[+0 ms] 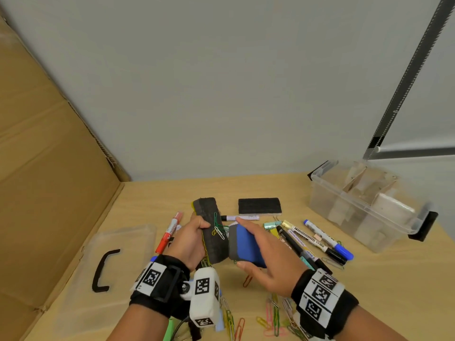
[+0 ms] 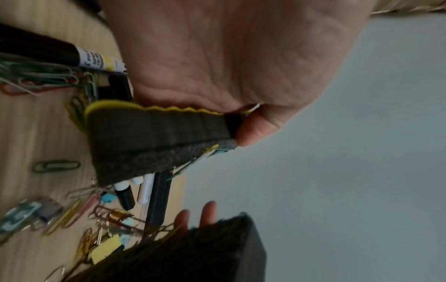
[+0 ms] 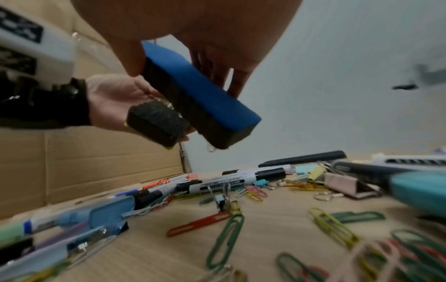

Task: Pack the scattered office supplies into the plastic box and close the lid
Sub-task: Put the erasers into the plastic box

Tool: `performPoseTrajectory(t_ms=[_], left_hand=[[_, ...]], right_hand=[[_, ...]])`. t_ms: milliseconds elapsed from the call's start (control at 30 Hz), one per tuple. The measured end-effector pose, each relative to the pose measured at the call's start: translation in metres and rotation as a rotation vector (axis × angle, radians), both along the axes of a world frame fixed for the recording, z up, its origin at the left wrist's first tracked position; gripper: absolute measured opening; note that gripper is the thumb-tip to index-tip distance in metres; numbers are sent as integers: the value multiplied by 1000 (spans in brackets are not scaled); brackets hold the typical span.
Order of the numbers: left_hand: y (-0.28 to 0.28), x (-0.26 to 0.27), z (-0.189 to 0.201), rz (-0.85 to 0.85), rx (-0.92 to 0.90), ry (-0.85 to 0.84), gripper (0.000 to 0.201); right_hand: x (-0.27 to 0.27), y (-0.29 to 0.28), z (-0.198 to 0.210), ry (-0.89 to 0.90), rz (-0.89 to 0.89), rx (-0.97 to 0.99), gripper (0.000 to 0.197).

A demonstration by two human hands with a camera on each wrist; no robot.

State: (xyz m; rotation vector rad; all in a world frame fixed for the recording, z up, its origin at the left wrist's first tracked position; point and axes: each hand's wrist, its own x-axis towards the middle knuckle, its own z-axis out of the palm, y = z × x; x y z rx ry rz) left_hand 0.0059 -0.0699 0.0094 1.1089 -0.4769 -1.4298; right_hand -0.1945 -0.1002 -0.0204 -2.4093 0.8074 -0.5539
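My left hand (image 1: 194,239) grips a yellow-backed whiteboard eraser (image 1: 210,230) with dark felt, lifted above the table; a few paper clips cling to its felt. The same eraser (image 2: 154,141) fills the left wrist view, under my thumb. My right hand (image 1: 261,252) holds a blue-backed eraser (image 1: 246,244) between thumb and fingers, right beside the first. In the right wrist view the blue eraser (image 3: 205,91) hangs over the table. The clear plastic box (image 1: 364,205) stands open at the back right. Its lid (image 1: 110,271), with a black handle, lies flat at the left.
A third black eraser (image 1: 259,206) lies behind my hands. Markers (image 1: 327,239) and binder clips lie to the right, a red marker (image 1: 170,232) to the left. Paper clips (image 3: 226,238) litter the near table. A cardboard sheet (image 1: 49,168) leans along the left side.
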Motion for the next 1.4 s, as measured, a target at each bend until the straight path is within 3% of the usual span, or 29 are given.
performPoseTrajectory(t_ms=[200, 467, 600, 833, 1100, 1267, 1333, 1400], left_hand=[[-9, 0, -14, -102, 66, -5, 47], [-15, 9, -9, 8, -69, 166, 47], [-11, 13, -13, -12, -40, 162, 44], [-13, 12, -17, -55, 23, 179, 56], [-9, 17, -9, 14, -37, 227, 36], [-7, 13, -20, 14, 11, 130, 41], [-6, 8, -23, -35, 48, 104, 51], [-5, 4, -23, -43, 56, 71, 49]], right_hand=[[17, 8, 7, -28, 46, -53, 69], [3, 0, -4, 84, 36, -11, 73], [2, -5, -3, -30, -41, 79, 80], [19, -3, 7, -38, 59, 22, 71], [-6, -9, 0, 125, 35, 21, 58], [0, -6, 7, -98, -33, 144, 50], [9, -3, 13, -182, 5, 182, 50], [15, 0, 14, -191, 54, 181, 52]])
